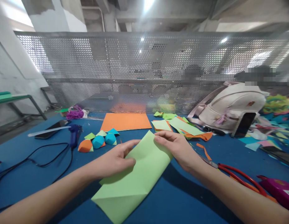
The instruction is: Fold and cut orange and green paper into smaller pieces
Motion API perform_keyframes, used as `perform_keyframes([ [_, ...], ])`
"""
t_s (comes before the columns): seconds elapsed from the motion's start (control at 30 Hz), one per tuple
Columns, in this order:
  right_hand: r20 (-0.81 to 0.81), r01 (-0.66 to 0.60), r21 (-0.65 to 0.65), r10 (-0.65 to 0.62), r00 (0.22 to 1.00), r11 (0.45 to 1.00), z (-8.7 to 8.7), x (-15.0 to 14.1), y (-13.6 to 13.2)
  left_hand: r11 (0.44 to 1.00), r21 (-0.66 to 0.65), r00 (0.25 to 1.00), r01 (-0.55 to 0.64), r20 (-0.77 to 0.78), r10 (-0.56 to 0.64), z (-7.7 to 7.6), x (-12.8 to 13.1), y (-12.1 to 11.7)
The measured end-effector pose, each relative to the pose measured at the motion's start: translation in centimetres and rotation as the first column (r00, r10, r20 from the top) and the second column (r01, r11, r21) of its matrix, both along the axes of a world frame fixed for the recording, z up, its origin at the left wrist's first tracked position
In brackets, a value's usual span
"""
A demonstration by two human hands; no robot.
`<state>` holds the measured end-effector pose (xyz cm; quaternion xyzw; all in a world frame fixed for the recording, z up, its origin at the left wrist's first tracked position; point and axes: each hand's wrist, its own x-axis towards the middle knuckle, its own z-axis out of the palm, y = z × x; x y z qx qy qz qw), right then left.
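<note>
A folded light green paper sheet lies on the blue table in front of me. My left hand presses down on its left side, fingers stretched flat along the fold. My right hand pinches the sheet's far right corner between thumb and fingers. Part of the paper is hidden under my left hand.
Orange and blue folded paper shapes sit behind the sheet, with an orange sheet further back. Red-handled scissors lie right, green and orange scraps beyond. A white backpack, phones, black cable and mesh partition surround.
</note>
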<state>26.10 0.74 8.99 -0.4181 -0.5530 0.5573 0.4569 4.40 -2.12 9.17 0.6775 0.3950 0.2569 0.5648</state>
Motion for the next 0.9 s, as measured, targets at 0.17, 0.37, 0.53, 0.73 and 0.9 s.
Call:
perform_keyframes([
  [0.17,0.067,-0.070,0.013,0.069,0.995,0.997,0.8,0.5,0.0,0.999,0.007,0.999,0.039,0.009,-0.039,0.3,0.2,-0.2],
  [0.37,0.135,-0.071,0.099,0.058,0.989,0.993,1.7,0.7,-0.5,0.994,0.099,0.998,0.056,-0.035,-0.052,1.3,0.6,-0.9],
  [0.53,0.218,-0.070,0.180,0.029,0.976,0.981,1.6,0.7,-1.0,0.981,0.192,0.989,0.024,-0.146,0.004,1.8,1.1,-1.6],
  [0.73,0.205,-0.087,0.191,0.047,0.978,0.978,1.5,0.8,-0.9,0.986,0.165,0.989,0.012,-0.147,0.013,1.5,1.0,-1.9],
  [0.9,0.199,-0.080,0.185,0.043,0.979,0.979,1.4,0.7,-0.9,0.982,0.188,0.990,0.022,-0.144,0.005,1.4,1.1,-1.7],
])
